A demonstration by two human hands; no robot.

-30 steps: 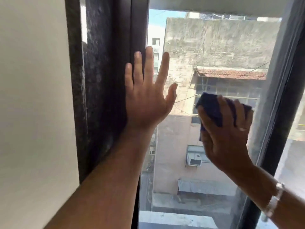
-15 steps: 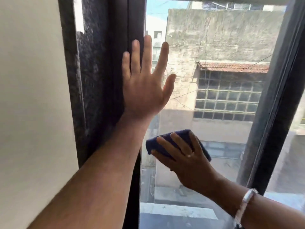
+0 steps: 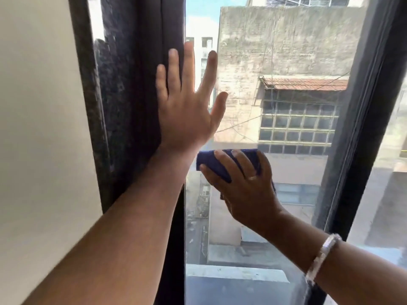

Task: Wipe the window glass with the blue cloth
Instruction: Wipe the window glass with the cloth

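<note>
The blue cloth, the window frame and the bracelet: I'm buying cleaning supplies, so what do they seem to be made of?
The blue cloth looks like soft microfibre or similar fabric: matte, thick, bunched under the right hand. The window frame appears to be dark coated metal, smooth but dusty; painted wood cannot be ruled out. The bracelet looks like polished silvery metal, with bright glints.

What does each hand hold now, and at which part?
The right hand presses the folded blue cloth flat on the window glass, fingers across its back. The left hand holds nothing.
</note>
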